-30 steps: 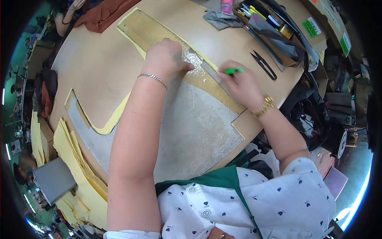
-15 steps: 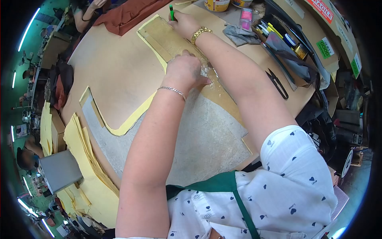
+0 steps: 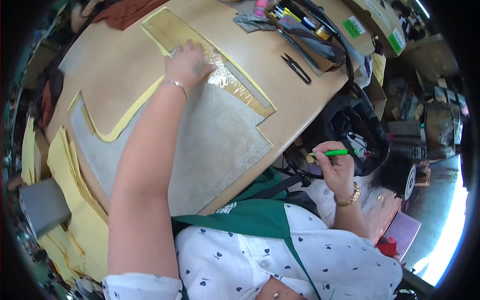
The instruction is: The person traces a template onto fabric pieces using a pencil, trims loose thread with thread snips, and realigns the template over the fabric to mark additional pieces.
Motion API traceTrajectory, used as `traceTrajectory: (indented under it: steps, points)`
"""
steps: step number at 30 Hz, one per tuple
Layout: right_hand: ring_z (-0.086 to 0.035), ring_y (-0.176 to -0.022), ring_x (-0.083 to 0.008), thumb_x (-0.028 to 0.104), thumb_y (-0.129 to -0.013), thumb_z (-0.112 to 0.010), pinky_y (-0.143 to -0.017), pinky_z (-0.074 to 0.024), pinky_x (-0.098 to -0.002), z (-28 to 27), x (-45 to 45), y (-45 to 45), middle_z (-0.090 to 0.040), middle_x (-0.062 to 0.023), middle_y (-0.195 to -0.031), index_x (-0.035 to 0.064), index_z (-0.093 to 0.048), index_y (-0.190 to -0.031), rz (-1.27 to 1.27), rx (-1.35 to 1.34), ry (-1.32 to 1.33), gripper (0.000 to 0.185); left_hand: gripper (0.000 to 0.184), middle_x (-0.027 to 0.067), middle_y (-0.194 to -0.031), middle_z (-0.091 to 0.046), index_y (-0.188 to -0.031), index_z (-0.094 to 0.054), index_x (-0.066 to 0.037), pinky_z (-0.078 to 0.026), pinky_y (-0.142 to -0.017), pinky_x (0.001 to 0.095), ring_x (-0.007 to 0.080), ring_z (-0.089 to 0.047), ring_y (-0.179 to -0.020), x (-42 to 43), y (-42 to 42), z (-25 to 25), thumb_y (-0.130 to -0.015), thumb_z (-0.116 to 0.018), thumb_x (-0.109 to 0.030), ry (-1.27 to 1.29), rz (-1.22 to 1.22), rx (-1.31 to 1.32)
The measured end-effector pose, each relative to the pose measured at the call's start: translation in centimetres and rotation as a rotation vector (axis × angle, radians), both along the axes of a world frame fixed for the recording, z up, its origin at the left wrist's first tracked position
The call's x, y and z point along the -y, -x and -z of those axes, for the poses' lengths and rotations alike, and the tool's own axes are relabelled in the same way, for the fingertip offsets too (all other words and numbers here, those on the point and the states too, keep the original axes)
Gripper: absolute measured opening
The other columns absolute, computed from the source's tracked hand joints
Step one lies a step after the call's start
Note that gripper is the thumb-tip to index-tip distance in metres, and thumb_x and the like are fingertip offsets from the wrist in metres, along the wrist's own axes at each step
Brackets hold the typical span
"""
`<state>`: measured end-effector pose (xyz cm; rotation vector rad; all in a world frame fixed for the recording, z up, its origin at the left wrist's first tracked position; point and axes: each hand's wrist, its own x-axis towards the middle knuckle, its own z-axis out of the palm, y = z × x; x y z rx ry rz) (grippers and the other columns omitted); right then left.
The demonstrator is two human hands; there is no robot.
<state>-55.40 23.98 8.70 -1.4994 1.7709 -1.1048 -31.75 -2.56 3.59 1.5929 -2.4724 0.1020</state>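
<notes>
My left hand (image 3: 189, 65) lies with its fingers spread on a flat pattern template (image 3: 220, 142), which is grey below and brown with shiny clear tape (image 3: 225, 80) towards the top. Beneath the template, a yellow sheet (image 3: 131, 116) shows as a border along its edges. Off the table's right side, my right hand (image 3: 339, 170) is closed round a green pen (image 3: 336, 153), held roughly level.
Black thread snips (image 3: 296, 68) lie right of the template. Beyond them stands a box of pens and tools (image 3: 300, 30) beside a grey cloth (image 3: 254, 22). Stacked yellow sheets (image 3: 75, 175) lie at the left, and a black bag (image 3: 352, 125) hangs at the right.
My right hand has moved from the template's far end back to the right, off the table, with the green pen. My left hand stays on the template. The view has shifted right.
</notes>
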Motion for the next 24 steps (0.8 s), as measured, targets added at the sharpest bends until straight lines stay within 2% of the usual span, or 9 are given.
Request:
traceTrajectory:
  steps: [3, 6, 8, 10, 12, 15, 18, 21, 24]
  points:
    - [-0.055, -0.064, -0.0145, 0.007, -0.078, -0.057, -0.058, -0.0422, -0.0246, 0.5, 0.8, -1.3, -0.056, -0.0087, -0.074, 0.0005, -0.053, -0.084, -0.111, -0.123, 0.150, 0.010, 0.039, 0.0143, -0.106, -0.052, -0.096, -0.058, -0.003, -0.042, -0.081, 0.0350, 0.0288, -0.052, -0.095, -4.3, -3.9, 2.2, -0.074, -0.061, -0.035, 0.236, 0.029, -0.292]
    - [-0.054, -0.066, -0.0152, 0.005, -0.078, -0.052, -0.061, -0.0427, -0.0262, 1.5, 4.4, -2.8, -0.054, -0.0086, -0.070, 0.0004, -0.052, -0.085, -0.158, -0.078, 0.148, 0.008, 0.035, 0.0165, -0.099, -0.055, -0.096, -0.057, 0.001, -0.043, -0.079, 0.0341, 0.0300, -0.053, -0.091, -11.0, -12.4, 0.8, -0.073, -0.063, -0.025, 0.192, -0.133, -0.495]
    - [-0.055, -0.067, -0.0171, 0.006, -0.079, -0.048, -0.063, -0.0430, -0.0270, 2.3, 8.0, -3.2, -0.054, -0.0099, -0.071, -0.0001, -0.052, -0.086, -0.234, 0.071, 0.047, 0.010, 0.032, 0.0188, -0.093, -0.056, -0.094, -0.056, 0.004, -0.042, -0.078, 0.0334, 0.0313, -0.053, -0.088, -16.5, -19.0, 0.9, -0.072, -0.064, -0.019, 0.178, -0.323, -0.530]
    - [-0.056, -0.069, -0.0217, 0.008, -0.079, -0.046, -0.064, -0.0436, -0.0296, 3.5, 11.9, -3.6, -0.057, -0.0125, -0.076, -0.0003, -0.053, -0.087, -0.242, -0.179, 0.136, 0.013, 0.034, 0.0172, -0.092, -0.056, -0.098, -0.055, 0.004, -0.043, -0.077, 0.0325, 0.0279, -0.054, -0.087, -22.4, -24.5, 1.8, -0.074, -0.063, -0.019, 0.173, -0.533, -0.507]
    - [-0.058, -0.071, -0.0257, 0.012, -0.077, -0.048, -0.065, -0.0438, -0.0320, 4.9, 15.2, -3.8, -0.059, -0.0159, -0.078, -0.0002, -0.055, -0.087, -0.217, -0.324, 0.235, 0.017, 0.036, 0.0142, -0.089, -0.056, -0.104, -0.053, 0.004, -0.044, -0.074, 0.0305, 0.0228, -0.055, -0.084, -27.0, -26.2, 1.6, -0.077, -0.061, -0.019, 0.029, -0.762, -0.829]
    - [-0.058, -0.071, -0.0282, 0.016, -0.075, -0.051, -0.066, -0.0438, -0.0342, 5.5, 17.6, -4.6, -0.060, -0.0169, -0.076, 0.0000, -0.057, -0.086, -0.131, -0.407, 0.007, 0.021, 0.039, 0.0127, -0.089, -0.055, -0.108, -0.050, 0.005, -0.045, -0.071, 0.0279, 0.0186, -0.055, -0.079, -30.4, -26.4, 3.2, -0.078, -0.060, -0.019, -0.024, -0.853, -1.040]
    - [-0.058, -0.070, -0.0280, 0.019, -0.073, -0.054, -0.065, -0.0442, -0.0341, 7.2, 18.3, -4.7, -0.060, -0.0172, -0.073, 0.0000, -0.058, -0.085, -0.139, -0.485, -0.019, 0.023, 0.038, 0.0131, -0.088, -0.055, -0.107, -0.050, 0.006, -0.045, -0.070, 0.0272, 0.0182, -0.055, -0.075, -31.6, -25.5, 4.5, -0.079, -0.059, -0.019, 0.166, -0.744, -0.850]
    - [-0.058, -0.065, -0.0250, 0.025, -0.072, -0.060, -0.062, -0.0443, -0.0336, 9.0, 18.8, -4.5, -0.060, -0.0155, -0.071, -0.0016, -0.058, -0.083, -0.144, -0.405, 0.005, 0.029, 0.041, 0.0116, -0.084, -0.055, -0.107, -0.050, 0.006, -0.045, -0.068, 0.0278, 0.0176, -0.053, -0.073, -30.7, -25.0, 3.9, -0.077, -0.060, -0.020, 0.054, -0.821, -0.997]
    - [-0.057, -0.062, -0.0210, 0.029, -0.071, -0.064, -0.059, -0.0438, -0.0317, 8.3, 18.4, -4.9, -0.059, -0.0134, -0.069, -0.0032, -0.058, -0.081, -0.139, -0.330, -0.008, 0.034, 0.044, 0.0100, -0.079, -0.054, -0.107, -0.050, 0.005, -0.044, -0.065, 0.0275, 0.0162, -0.052, -0.071, -29.5, -25.4, 4.0, -0.075, -0.063, -0.022, 0.037, -0.864, -0.810]
